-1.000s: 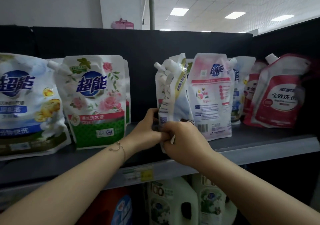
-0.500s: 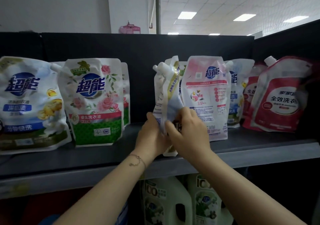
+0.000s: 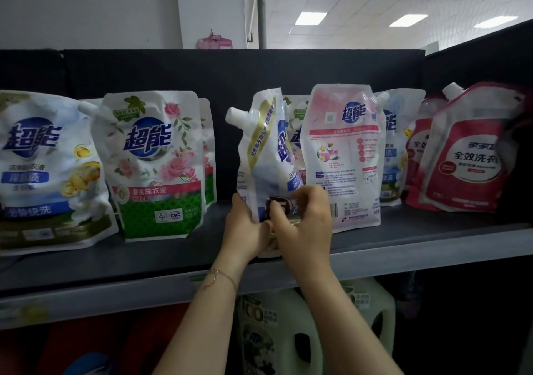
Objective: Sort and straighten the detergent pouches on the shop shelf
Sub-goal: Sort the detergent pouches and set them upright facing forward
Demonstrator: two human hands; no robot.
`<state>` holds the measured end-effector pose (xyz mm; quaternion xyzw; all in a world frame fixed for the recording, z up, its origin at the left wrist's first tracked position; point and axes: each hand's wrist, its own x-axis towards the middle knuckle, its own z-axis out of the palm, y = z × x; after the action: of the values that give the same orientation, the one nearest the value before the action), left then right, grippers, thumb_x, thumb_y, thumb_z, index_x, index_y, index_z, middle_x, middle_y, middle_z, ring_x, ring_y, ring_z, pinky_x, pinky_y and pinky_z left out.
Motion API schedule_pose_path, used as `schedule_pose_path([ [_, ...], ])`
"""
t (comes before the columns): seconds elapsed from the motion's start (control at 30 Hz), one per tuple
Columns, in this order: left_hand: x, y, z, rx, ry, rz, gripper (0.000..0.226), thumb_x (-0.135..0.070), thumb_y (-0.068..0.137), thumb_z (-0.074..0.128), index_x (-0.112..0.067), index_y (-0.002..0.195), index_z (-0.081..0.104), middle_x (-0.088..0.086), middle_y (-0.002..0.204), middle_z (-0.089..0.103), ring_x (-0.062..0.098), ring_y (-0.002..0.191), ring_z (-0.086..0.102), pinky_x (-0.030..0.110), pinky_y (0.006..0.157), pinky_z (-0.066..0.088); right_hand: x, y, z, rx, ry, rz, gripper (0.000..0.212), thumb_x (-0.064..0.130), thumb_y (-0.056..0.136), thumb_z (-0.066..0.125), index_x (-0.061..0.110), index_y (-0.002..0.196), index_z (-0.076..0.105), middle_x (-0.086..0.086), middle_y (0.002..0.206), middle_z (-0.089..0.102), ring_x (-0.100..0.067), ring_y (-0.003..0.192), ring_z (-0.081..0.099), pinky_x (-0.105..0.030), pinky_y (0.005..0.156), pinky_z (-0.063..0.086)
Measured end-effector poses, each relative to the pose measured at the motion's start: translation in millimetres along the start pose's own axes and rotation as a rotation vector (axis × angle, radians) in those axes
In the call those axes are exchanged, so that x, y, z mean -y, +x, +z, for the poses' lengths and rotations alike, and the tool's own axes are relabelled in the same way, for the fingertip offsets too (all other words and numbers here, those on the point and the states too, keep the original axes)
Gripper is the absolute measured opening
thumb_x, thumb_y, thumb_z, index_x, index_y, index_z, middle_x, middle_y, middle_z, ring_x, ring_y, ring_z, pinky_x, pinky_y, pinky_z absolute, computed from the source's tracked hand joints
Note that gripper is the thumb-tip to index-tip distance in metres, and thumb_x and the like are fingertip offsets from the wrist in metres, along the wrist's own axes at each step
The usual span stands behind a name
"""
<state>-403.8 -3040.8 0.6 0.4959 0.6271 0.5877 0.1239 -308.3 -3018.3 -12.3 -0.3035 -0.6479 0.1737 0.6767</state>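
A white and blue spouted detergent pouch (image 3: 262,149) stands edge-on near the middle of the dark shelf (image 3: 161,256), turned partly sideways with its cap to the left. My left hand (image 3: 245,227) grips its lower left side. My right hand (image 3: 305,224) grips its lower right corner, fingers curled over the front. Right behind it stands a pink pouch (image 3: 343,155) with its back label facing out. To the left stand a rose pouch (image 3: 155,161) and a blue and yellow pouch (image 3: 46,172), both facing front.
Red pouches (image 3: 470,149) lean at the right end beside a blue and white pouch (image 3: 395,144). More pouches hide behind the held one. Pale jugs (image 3: 277,328) sit on the shelf below. A black back panel (image 3: 242,71) closes the shelf behind.
Both hands have turned the held pouch, so its spout points left and more of its front shows. The pouch stands more upright, and the hands sit slightly higher on it.
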Motion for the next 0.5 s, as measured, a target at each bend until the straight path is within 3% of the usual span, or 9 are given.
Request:
schedule_pose_path([
  [0.1,7.5,0.4,-3.2,0.008,-0.024,-0.008,0.054,-0.016,0.075,0.071,-0.016,0.122,0.045,-0.001,0.104,0.063,0.013,0.092,0.062,0.019,0.063,0.048,-4.3,-9.7,3.8,0.006,-0.038,0.025,0.046,0.021,0.079,0.073,0.011,0.12,0.054,0.004,0.108,0.051,-0.01,0.101,0.047,-0.02,0.086,0.038],
  [0.2,7.1,4.2,-2.8,0.008,-0.006,0.013,0.062,-0.017,0.078,0.073,-0.021,0.124,0.032,-0.004,0.104,0.059,0.004,0.087,0.057,0.019,0.067,0.046,-3.1,-12.2,5.6,0.073,-0.095,0.014,0.049,0.033,0.086,0.059,0.012,0.13,0.055,0.001,0.114,0.057,-0.015,0.104,0.05,-0.024,0.086,0.039],
  [0.27,3.4,4.5,-1.9,-0.002,0.025,0.083,0.062,-0.026,0.084,0.068,-0.022,0.131,0.029,-0.007,0.098,0.059,0.003,0.084,0.057,0.017,0.065,0.047,-0.6,-8.8,4.5,0.101,-0.128,-0.008,0.05,0.041,0.087,0.048,0.015,0.129,0.059,0.002,0.111,0.061,-0.018,0.1,0.052,-0.027,0.082,0.04],
  [0.3,2.0,6.9,-3.0,-0.023,0.083,0.105,0.057,-0.038,0.086,0.062,-0.019,0.132,0.036,-0.004,0.096,0.063,0.008,0.084,0.061,0.019,0.065,0.05,1.5,-6.3,3.3,0.122,-0.123,-0.019,0.052,0.046,0.088,0.042,0.017,0.127,0.062,0.002,0.108,0.064,-0.018,0.099,0.054,-0.029,0.081,0.042],
  [0.37,-1.2,11.4,-1.4,-0.101,0.048,0.075,0.062,-0.065,0.079,0.044,-0.021,0.12,0.054,0.005,0.101,0.07,0.023,0.09,0.067,0.031,0.069,0.055,5.4,-2.0,0.2,0.183,-0.096,-0.041,0.06,0.052,0.088,0.029,0.018,0.121,0.066,0.001,0.101,0.068,-0.019,0.095,0.059,-0.028,0.077,0.043],
  [0.4,-1.0,14.7,-1.3,-0.127,0.031,0.049,0.063,-0.068,0.077,0.039,-0.021,0.116,0.055,0.006,0.105,0.069,0.027,0.092,0.067,0.036,0.075,0.055,7.5,-1.3,-1.7,0.224,-0.096,-0.056,0.063,0.054,0.087,0.026,0.02,0.122,0.066,-0.002,0.098,0.07,-0.02,0.093,0.061,-0.027,0.075,0.042],
  [0.47,-8.4,19.2,-7.5,-0.121,-0.04,-0.022,0.05,-0.052,0.082,0.054,-0.02,0.118,0.042,0.003,0.111,0.062,0.026,0.095,0.062,0.039,0.083,0.053,8.4,-1.1,-4.7,0.344,-0.111,-0.067,0.062,0.056,0.087,0.027,0.027,0.132,0.058,-0.005,0.102,0.07,-0.019,0.096,0.059,-0.029,0.08,0.044],
  [0.5,-8.6,21.6,-12.1,-0.105,-0.015,-0.013,0.056,-0.035,0.079,0.069,-0.02,0.121,0.036,0.002,0.112,0.059,0.025,0.096,0.06,0.039,0.085,0.052,6.0,-0.6,-4.9,0.415,-0.112,-0.054,0.06,0.057,0.087,0.031,0.031,0.136,0.053,-0.005,0.104,0.068,-0.018,0.1,0.057,-0.03,0.086,0.045],
])
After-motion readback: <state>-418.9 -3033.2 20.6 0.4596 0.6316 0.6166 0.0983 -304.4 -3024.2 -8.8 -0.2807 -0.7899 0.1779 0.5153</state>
